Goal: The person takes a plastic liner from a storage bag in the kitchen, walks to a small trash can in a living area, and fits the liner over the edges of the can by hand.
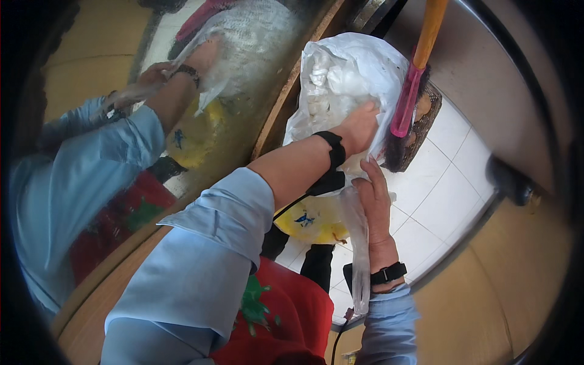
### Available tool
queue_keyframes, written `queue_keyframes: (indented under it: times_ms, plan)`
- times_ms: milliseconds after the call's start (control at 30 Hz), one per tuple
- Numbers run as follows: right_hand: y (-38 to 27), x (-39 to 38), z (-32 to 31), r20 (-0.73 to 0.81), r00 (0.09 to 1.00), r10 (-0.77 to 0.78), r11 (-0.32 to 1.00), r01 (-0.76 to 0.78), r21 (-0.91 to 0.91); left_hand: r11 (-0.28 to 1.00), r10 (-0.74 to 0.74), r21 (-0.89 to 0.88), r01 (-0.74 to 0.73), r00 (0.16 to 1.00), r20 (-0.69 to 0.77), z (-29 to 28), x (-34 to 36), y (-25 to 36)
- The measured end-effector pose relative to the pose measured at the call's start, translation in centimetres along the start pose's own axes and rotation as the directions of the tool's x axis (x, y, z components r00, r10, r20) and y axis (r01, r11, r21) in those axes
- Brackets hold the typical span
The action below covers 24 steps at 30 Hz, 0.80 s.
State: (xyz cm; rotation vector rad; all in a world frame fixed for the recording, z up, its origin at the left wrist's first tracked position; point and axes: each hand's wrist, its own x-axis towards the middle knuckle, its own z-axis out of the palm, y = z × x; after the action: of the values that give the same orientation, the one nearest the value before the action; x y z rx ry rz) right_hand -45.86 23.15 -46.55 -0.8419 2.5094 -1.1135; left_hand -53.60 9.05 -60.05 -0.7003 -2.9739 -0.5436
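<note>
A large white translucent plastic bag [380, 58] hangs in front of me, its mouth spread and crumpled clear and white plastic [322, 88] showing inside. My left hand [358, 128] reaches into the mouth of this bag, its fingers mostly hidden by the plastic. Just below and to the right, my right hand [373, 204] is closed on the bag's near edge, with the index finger pointing up along it. A loose clear strip of plastic [359, 249] trails down beside the right wrist. Beneath the hands is a yellow translucent bag [310, 222] with a blue print.
A broom with an orange handle [433, 27] and pink head [406, 106] stands right of the bag, before a brown woven basket [431, 112]. White floor tiles [450, 182] lie below. At left, a reflective panel [243, 115] mirrors my arms. A brown panel [474, 292] borders the right.
</note>
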Motion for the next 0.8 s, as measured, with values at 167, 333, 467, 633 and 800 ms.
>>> queue_keyframes:
  times_ms: [167,333,467,633,800]
  plan:
    - [1.5,-1.2,0.8,0.027,0.985,0.17,0.967,-0.172,0.188,0.999,0.0,0.042,-0.017,0.926,0.377,-1.8,1.7,-0.3]
    - [1.6,-1.6,0.6,0.054,0.962,0.266,0.92,-0.27,0.283,0.992,-0.103,-0.013,0.125,0.867,0.487,-2.6,2.1,-0.2]
    - [1.8,-2.0,0.7,0.068,0.961,0.267,0.909,-0.275,0.313,0.893,-0.389,-0.044,0.448,0.818,0.424,-0.8,1.5,0.3]
    - [2.7,-2.7,1.6,0.089,0.952,0.292,0.886,-0.305,0.35,0.869,-0.419,-0.112,0.481,0.838,0.35,0.3,1.3,0.4]
    - [3.0,-2.9,1.1,0.052,0.955,0.293,0.902,-0.294,0.318,0.913,0.069,0.333,-0.235,0.894,0.443,-2.8,3.0,1.8]
